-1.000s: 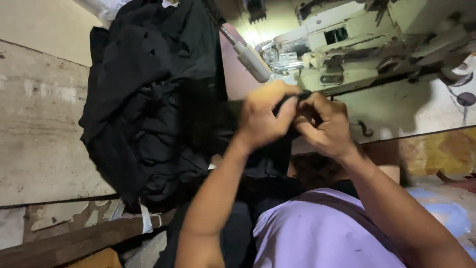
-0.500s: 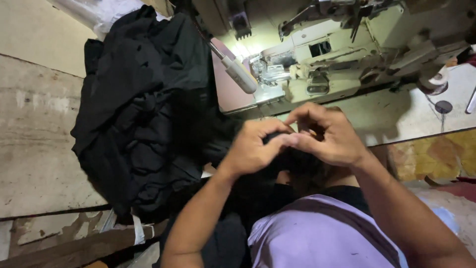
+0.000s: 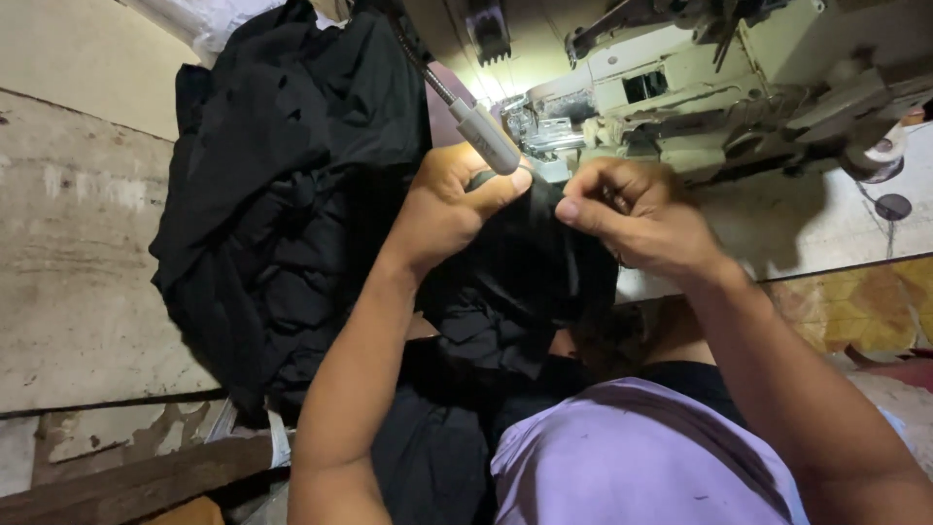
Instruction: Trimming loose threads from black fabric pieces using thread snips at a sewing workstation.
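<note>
Fabric handling at frame centre: left hand (image 3: 449, 209) and right hand (image 3: 637, 216) pinch a black cloth piece (image 3: 530, 262), fingers closed on its top edge, below the sewing machine (image 3: 700, 87). Feeding it likely needs straightened edges.

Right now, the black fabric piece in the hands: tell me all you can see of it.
The black fabric piece is soft, matte cloth, bunched and folded, held up in front of the sewing machine. The left hand pinches its top edge under the thumb; the right hand grips the other side. Its lower end hangs toward the lap. No seams can be made out.
</note>
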